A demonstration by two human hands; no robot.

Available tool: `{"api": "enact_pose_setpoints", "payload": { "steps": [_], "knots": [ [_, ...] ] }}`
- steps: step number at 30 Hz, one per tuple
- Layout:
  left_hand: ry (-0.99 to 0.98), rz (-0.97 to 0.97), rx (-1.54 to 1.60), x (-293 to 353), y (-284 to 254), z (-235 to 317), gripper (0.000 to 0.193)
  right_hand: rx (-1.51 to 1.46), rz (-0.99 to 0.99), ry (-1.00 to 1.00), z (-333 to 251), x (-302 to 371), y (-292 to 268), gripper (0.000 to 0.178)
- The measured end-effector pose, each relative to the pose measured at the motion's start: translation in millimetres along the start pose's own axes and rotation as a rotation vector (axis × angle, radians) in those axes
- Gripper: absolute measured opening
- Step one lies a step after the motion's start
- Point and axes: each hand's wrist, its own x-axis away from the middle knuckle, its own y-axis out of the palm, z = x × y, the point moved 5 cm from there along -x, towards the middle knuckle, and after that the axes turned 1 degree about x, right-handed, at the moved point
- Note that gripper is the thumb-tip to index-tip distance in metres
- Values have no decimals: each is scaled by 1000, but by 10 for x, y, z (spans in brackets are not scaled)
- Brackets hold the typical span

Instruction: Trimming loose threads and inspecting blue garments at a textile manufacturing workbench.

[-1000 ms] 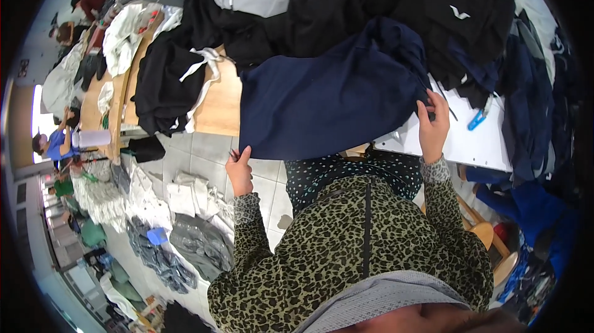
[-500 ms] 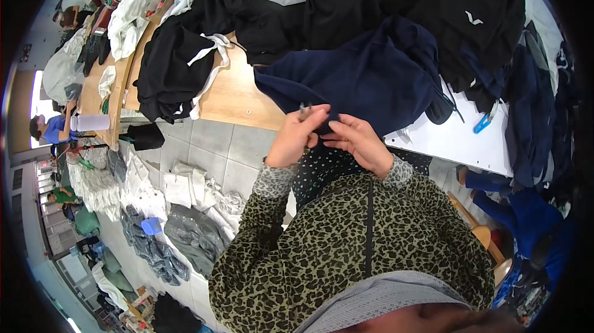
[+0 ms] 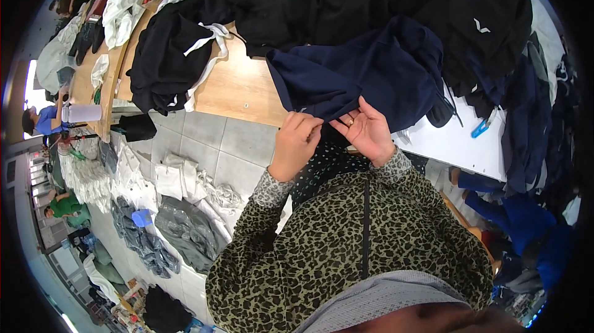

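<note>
A navy blue garment (image 3: 371, 73) lies bunched over the table's near edge, its lower hem hanging toward me. My left hand (image 3: 294, 146) is closed at the hem's near left part, thumb and fingertips pressed together on the cloth. A small greyish tip (image 3: 302, 110) shows just above those fingers; what it belongs to is hidden. My right hand (image 3: 370, 134) is beside it with the palm turned up and the thumb raised apart, a ring on one finger. Its fingertips reach the edge of the cloth next to my left fingers.
Black garments (image 3: 272, 17) pile up along the back of the wooden table (image 3: 238, 89). A blue-handled cutter (image 3: 481, 128) lies on the white board (image 3: 461, 147) at right. A black garment with white ties (image 3: 167, 55) lies at left. Bagged clothes (image 3: 185, 228) cover the floor; people work far left.
My right hand has turned palm up, its thumb lifting away from the fingers. My left hand has moved slightly down and closed further. The garment's left edge has shifted a little right.
</note>
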Motion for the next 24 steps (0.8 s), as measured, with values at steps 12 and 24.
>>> {"api": "enact_pose_setpoints", "payload": {
  "steps": [12, 24],
  "knots": [
    [122, 394, 3, 72, 211, -153, 25, -173, -177, -127, -207, 62, -130, 39],
    [248, 507, -47, 169, 153, -92, 32, -137, -77, -161, -267, 39, -281, 39]
  ]
}}
